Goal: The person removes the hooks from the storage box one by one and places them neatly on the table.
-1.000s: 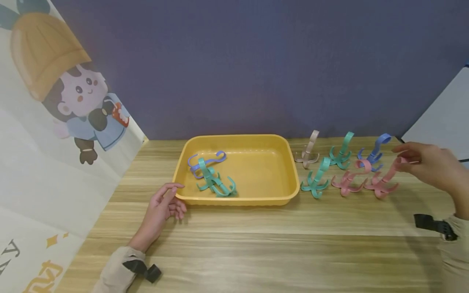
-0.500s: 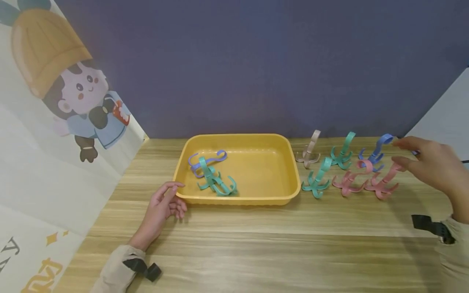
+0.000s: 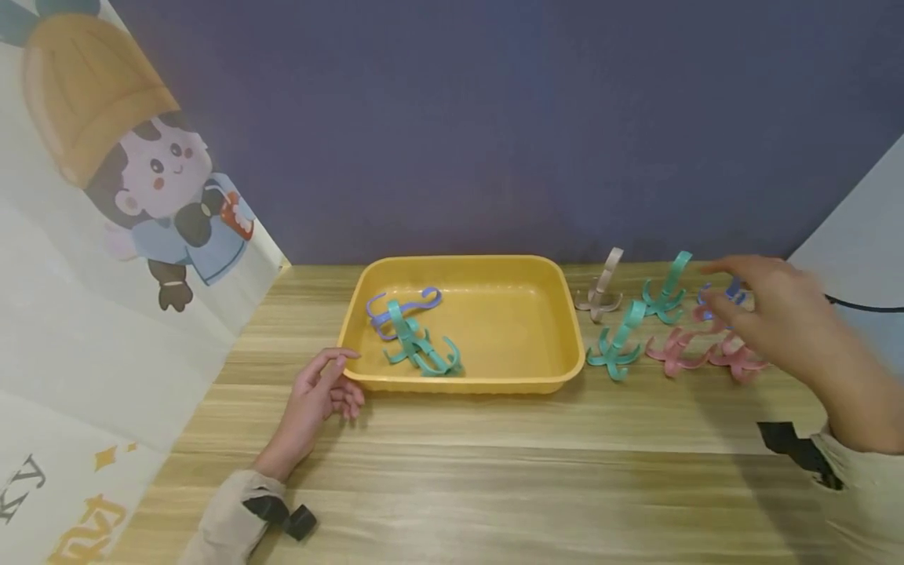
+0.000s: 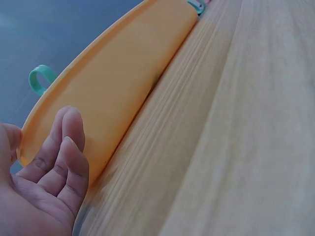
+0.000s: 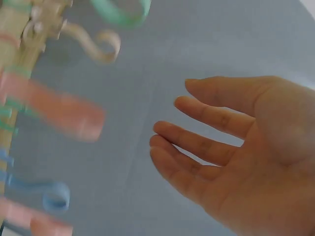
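My left hand (image 3: 314,400) touches the rim of a yellow tray (image 3: 466,384) at its near left corner, the other fingers loosely bent outside the wall. Inside the tray lie a purple-blue hook hanger (image 3: 384,318) and teal hook hangers (image 3: 417,345). My right hand (image 3: 784,322) hovers over the hangers standing to the tray's right, fingers spread and holding nothing. Below it are two pink hook hangers (image 3: 674,357), their tops partly covered by the hand, and a partly hidden blue hook hanger (image 3: 737,292). In the right wrist view, a blurred pink hook (image 5: 74,113) is apart from the fingertips.
Between tray and right hand stand two more teal hook hangers (image 3: 614,349) and a beige one (image 3: 600,290). A dark blue panel (image 3: 494,125) rises behind the wooden table (image 3: 480,486). A black cable (image 3: 865,306) runs at the far right.
My right hand has let go of the rightmost pink hook hanger and moved left above the row. That hanger still stands in place. My left hand stays at the tray corner.
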### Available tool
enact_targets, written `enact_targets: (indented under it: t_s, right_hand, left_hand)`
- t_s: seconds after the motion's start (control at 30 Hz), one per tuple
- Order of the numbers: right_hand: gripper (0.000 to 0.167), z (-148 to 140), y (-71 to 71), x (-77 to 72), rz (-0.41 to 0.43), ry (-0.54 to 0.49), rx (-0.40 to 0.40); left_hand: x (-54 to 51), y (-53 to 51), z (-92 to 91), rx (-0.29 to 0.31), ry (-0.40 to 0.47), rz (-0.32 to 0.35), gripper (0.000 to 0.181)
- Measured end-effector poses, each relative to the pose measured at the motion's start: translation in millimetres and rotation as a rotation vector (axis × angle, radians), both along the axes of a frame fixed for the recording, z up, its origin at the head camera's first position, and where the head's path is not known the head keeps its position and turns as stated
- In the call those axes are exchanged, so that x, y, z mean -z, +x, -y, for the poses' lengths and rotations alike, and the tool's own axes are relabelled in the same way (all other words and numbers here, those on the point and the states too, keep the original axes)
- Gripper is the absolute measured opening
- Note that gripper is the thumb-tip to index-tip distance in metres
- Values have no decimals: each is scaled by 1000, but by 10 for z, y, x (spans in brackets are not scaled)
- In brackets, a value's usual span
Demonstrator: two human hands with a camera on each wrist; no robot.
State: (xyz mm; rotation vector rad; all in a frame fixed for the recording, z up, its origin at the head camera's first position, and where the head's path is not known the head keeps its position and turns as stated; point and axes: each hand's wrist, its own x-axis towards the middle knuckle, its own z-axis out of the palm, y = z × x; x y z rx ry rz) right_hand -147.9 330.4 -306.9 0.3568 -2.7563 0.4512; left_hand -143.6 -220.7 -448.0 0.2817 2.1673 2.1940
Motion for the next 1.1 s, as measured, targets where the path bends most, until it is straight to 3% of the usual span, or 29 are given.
enact_targets:
  t_s: [0.2, 0.43, 0.67, 0.87, 1.1]
  right_hand:
    - [26, 465, 40, 70, -32, -93, -161]
    - [25, 1045, -185, 87, -21, -108, -373]
    - [25, 1597, -489, 89, 147, -78, -464]
    - [24, 1971, -618, 63, 197, -36, -555]
    - [24, 2315, -828, 73, 276, -24, -602]
  left_hand:
    - [-5, 11, 2, 15, -6, -11, 44]
    - [-51, -7, 26, 13, -20, -22, 45]
    - [-28, -24, 45, -19, -6, -8, 49]
    - [21, -14, 21, -8, 2, 9, 49]
    - [20, -12, -15, -8, 8, 0, 50]
